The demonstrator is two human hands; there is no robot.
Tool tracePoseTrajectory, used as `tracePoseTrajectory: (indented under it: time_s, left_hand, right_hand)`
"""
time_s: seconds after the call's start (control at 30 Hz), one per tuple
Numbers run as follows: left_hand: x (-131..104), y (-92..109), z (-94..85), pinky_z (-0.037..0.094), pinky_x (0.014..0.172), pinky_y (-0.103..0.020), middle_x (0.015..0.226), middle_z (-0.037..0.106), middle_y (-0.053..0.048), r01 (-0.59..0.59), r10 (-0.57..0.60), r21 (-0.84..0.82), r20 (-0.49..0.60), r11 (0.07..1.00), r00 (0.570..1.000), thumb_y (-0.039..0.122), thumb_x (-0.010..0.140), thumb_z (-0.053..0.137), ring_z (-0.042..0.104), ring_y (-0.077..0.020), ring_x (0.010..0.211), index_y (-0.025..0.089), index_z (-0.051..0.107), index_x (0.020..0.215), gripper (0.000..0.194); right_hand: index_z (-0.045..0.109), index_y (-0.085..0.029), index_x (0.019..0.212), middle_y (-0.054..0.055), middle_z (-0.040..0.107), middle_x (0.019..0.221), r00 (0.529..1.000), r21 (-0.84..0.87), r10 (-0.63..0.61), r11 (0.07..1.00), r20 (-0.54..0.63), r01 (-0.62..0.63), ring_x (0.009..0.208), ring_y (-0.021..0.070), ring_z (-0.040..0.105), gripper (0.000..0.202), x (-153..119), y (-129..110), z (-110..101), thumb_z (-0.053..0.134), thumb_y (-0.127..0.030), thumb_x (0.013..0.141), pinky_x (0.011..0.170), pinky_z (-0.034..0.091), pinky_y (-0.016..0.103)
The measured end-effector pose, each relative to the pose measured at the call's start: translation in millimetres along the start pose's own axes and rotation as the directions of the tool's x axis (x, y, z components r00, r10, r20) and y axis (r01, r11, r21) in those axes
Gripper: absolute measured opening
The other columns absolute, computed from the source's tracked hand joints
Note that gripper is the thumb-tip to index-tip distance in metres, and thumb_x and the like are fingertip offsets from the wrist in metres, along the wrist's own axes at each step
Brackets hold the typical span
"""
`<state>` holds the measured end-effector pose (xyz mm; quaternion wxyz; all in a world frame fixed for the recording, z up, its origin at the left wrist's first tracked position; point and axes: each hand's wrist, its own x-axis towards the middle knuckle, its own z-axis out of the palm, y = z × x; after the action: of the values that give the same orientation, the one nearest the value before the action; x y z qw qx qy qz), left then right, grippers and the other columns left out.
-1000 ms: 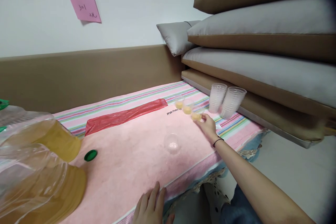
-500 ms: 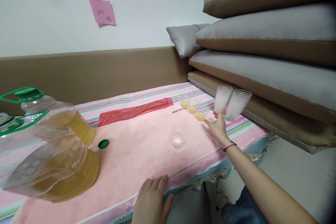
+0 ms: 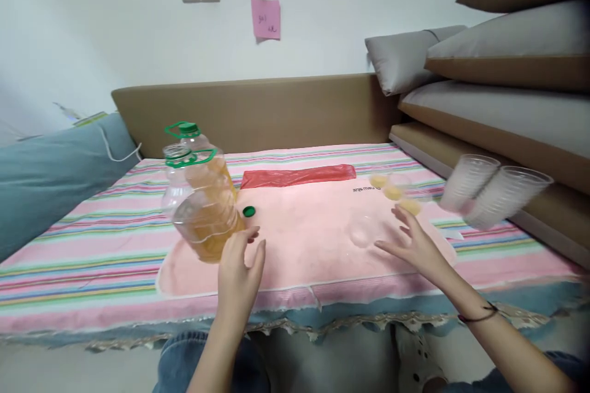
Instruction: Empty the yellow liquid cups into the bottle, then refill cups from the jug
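My left hand [image 3: 240, 265] is open, thumb and fingers apart, just in front of an uncapped clear plastic jug [image 3: 209, 230] of amber liquid with a green handle. It overlaps the jug's lower edge in view; whether they touch I cannot tell. A second jug [image 3: 227, 179] with a green cap on stands behind. My right hand [image 3: 417, 244], also open and holding nothing, hovers beside an empty clear plastic cup [image 3: 361, 231]. Beyond its fingers, three clear cups [image 3: 393, 191] in a slanting row hold a little yellow liquid.
A loose green cap [image 3: 249, 212] lies by the jugs on a pink towel [image 3: 299, 227]. At the right lean two stacks of clear cups [image 3: 509, 196]. A red plastic bag [image 3: 297, 177] lies at the back. Grey-brown cushions [image 3: 507, 104] are piled right; a blue pillow [image 3: 55, 178] rests left.
The view has turned left. My right hand has come away from the cup stacks toward the empty cup. My left hand has risen from the towel's front edge to the jug.
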<state>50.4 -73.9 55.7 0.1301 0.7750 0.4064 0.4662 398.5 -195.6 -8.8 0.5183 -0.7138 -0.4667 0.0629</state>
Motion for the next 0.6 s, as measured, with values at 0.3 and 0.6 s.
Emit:
tracePoseTrajectory:
  time_s: [0.3,0.6]
  left_hand:
    - [9.0,-31.6,-45.1,0.049,0.09,-0.035,0.107,0.061,-0.005,0.171,-0.249,-0.197,-0.49,0.965,0.835,0.035,0.088,0.057,0.059,-0.0186,0.099,0.022,0.06,0.105,0.022]
    - [10.7,-64.7,-58.1,0.038,0.111,-0.049,0.142,0.049,-0.014,0.486,-0.611,-0.472,-0.15,0.735,0.778,0.042,0.082,0.064,0.047,-0.0285,0.133,0.022,0.044,0.13,0.056]
  right_hand:
    - [0.036,-0.027,0.145,0.011,0.042,0.152,0.952,0.132,-0.268,0.959,0.145,0.25,0.142,0.0303,0.038,0.074,-5.6,-132.8,87.6,0.068,-0.047,0.081,0.119,0.03,0.055]
    - [0.039,-0.024,0.144,0.016,0.039,0.155,0.826,0.559,-0.313,0.829,0.469,-0.003,0.145,0.0324,0.034,0.099,10.7,-195.2,248.5,0.084,-0.055,0.061,0.119,0.026,0.053]
